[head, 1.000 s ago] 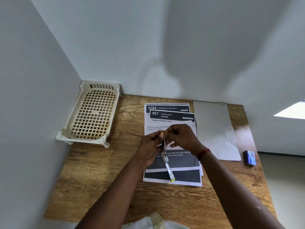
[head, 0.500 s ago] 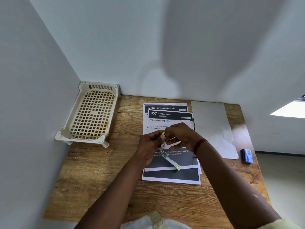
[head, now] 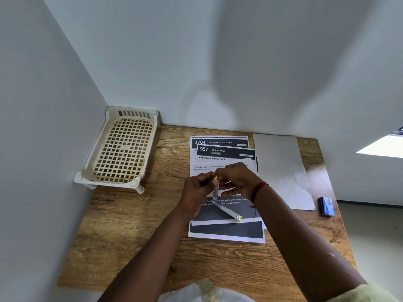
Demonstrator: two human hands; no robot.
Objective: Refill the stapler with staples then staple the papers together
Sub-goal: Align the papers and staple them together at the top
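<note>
The small stapler (head: pixel 225 209) is hinged wide open into a V and held just above the printed papers (head: pixel 226 234), one arm standing upright between the hands and the other slanting down to the right, its yellow tip low over the top sheet. That spread looks meant to bare the staple channel for loading. The left hand (head: pixel 197 190) has its fingers curled round the upright arm, steadying it, while the right hand (head: pixel 238 178) pinches at that arm's yellow top end. Whether a strip of staples sits between those fingertips is too small to tell. The papers lie fanned in a loose pile in the middle of the wooden tabletop (head: pixel 135 236), not yet squared up for stapling. A blank sheet (head: pixel 281 168) lies just to their right, and past it a little blue staple box (head: pixel 326 207) sits by the edge, handy to the right hand. A cream plastic lattice tray (head: pixel 122 149) stands apart in the far left corner.
</note>
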